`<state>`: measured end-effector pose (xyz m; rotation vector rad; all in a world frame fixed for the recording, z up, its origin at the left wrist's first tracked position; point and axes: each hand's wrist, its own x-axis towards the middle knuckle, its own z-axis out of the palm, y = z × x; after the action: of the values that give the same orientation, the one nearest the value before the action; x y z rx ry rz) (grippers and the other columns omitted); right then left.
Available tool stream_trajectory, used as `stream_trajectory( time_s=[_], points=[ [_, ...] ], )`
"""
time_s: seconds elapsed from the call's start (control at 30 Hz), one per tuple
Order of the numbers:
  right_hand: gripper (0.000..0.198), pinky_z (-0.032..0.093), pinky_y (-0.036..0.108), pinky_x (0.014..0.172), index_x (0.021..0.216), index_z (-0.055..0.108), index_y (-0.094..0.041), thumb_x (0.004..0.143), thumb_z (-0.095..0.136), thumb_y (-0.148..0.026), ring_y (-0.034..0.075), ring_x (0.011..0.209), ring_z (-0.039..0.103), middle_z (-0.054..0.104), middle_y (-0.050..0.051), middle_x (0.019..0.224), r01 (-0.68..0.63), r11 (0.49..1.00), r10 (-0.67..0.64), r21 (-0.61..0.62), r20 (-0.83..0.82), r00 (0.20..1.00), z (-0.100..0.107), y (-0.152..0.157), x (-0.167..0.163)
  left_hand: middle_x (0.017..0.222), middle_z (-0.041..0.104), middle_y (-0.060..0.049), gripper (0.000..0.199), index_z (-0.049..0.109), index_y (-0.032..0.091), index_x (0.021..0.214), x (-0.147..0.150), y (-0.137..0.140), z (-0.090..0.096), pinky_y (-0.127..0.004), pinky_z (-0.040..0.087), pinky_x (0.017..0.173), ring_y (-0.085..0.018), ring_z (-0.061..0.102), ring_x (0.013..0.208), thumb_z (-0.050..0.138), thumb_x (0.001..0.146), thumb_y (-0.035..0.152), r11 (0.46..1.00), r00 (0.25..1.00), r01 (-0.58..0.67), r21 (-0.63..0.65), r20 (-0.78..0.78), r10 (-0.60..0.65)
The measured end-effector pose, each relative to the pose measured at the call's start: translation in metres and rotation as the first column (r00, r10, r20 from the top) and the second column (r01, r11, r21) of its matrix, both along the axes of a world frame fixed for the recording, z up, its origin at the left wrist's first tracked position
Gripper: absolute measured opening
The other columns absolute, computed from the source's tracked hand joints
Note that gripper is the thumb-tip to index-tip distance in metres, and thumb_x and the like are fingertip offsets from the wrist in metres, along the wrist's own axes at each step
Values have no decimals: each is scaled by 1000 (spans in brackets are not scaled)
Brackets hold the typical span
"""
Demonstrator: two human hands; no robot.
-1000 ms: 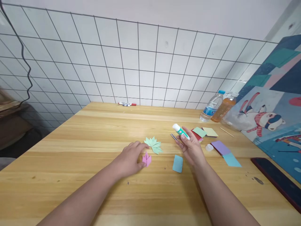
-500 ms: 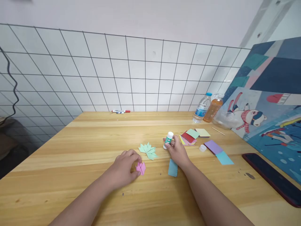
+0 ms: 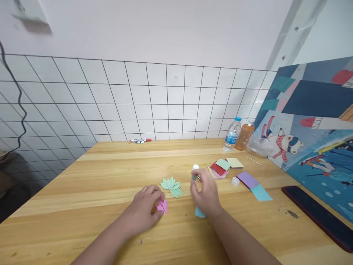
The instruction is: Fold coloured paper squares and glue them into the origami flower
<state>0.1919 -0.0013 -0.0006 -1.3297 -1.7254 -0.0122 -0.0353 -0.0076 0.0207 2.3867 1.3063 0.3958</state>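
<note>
My left hand (image 3: 147, 207) rests on the table with thumb and fingertips curled at the left edges of a small pink folded paper (image 3: 163, 207). Just beyond it lies a pale green folded paper piece (image 3: 171, 186) with pointed tips. A glue stick (image 3: 195, 168) with a white top stands upright, partly covered by my right hand (image 3: 206, 192). That hand is on the near side of the glue stick, thumb and index finger apart, holding nothing. Under its wrist a blue paper strip (image 3: 200, 212) shows only in part.
Stacked coloured papers (image 3: 219, 168), a clear cap (image 3: 235, 181) and purple and blue papers (image 3: 255, 187) lie to the right. Farther out are a dark phone (image 3: 317, 217), a wooden stick (image 3: 253, 161), two bottles (image 3: 232, 136) and a picture board (image 3: 303, 121). Markers (image 3: 141, 140) lie at the back edge.
My right hand has let go of the glue stick and drawn back towards me, leaving it standing. My left hand stays at the pink paper. The view has tilted up slightly.
</note>
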Motion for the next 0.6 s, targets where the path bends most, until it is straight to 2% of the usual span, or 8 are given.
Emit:
stream_trajectory(
  time_s=[0.03, 0.1, 0.2, 0.23, 0.4, 0.6],
  points=[
    [18, 42, 36, 83, 99, 56, -21, 82, 47, -22, 22, 92, 54, 61, 7, 94, -119, 990, 124, -69, 66, 990, 0, -4, -8, 97, 56, -2, 17, 54, 25, 86, 0, 0, 0, -34, 38, 82, -23, 50, 94, 52, 70, 19, 1000, 1000, 1, 10, 4, -1],
    [29, 41, 37, 85, 107, 56, -21, 79, 56, -31, 24, 96, 53, 62, 7, 99, -200, 961, 230, -190, 153, 961, -3, -8, -25, 96, 56, -2, 18, 55, 25, 86, 0, 1, -2, -33, 39, 81, -23, 50, 94, 53, 69, 19, 1000, 1000, 4, 23, 14, -4],
    [53, 40, 39, 90, 121, 49, -20, 73, 64, -37, 27, 105, 49, 57, 9, 118, -142, 951, 210, -275, 236, 949, -9, -5, -41, 98, 56, -3, 19, 55, 25, 86, -1, 3, -4, -33, 39, 81, -23, 50, 95, 53, 68, 18, 1000, 1000, 3, 18, 28, -4],
    [54, 39, 39, 90, 122, 48, -20, 74, 64, -37, 27, 106, 49, 57, 10, 118, -112, 949, 191, -295, 255, 948, -11, -4, -43, 98, 56, -3, 19, 55, 25, 87, -2, 3, -4, -33, 39, 81, -23, 50, 95, 53, 69, 19, 1000, 1000, 3, 10, 30, -3],
    [35, 41, 35, 83, 114, 52, -23, 79, 55, -24, 24, 99, 53, 62, 7, 103, -41, 932, 144, -359, 264, 954, -13, 1, -32, 100, 55, -2, 16, 55, 25, 87, -4, 7, -7, -33, 38, 82, -23, 49, 96, 57, 70, 26, 1000, 1000, -11, 17, 5, 11],
    [22, 40, 30, 80, 96, 55, -22, 75, 57, -17, 19, 93, 53, 60, 2, 96, -153, 924, 201, -350, 103, 974, -10, -3, -18, 97, 56, -3, 23, 55, 24, 84, -5, 8, -8, -35, 37, 79, -23, 51, 92, 60, 72, 43, 989, 990, -128, 79, -43, 132]
  ],
)
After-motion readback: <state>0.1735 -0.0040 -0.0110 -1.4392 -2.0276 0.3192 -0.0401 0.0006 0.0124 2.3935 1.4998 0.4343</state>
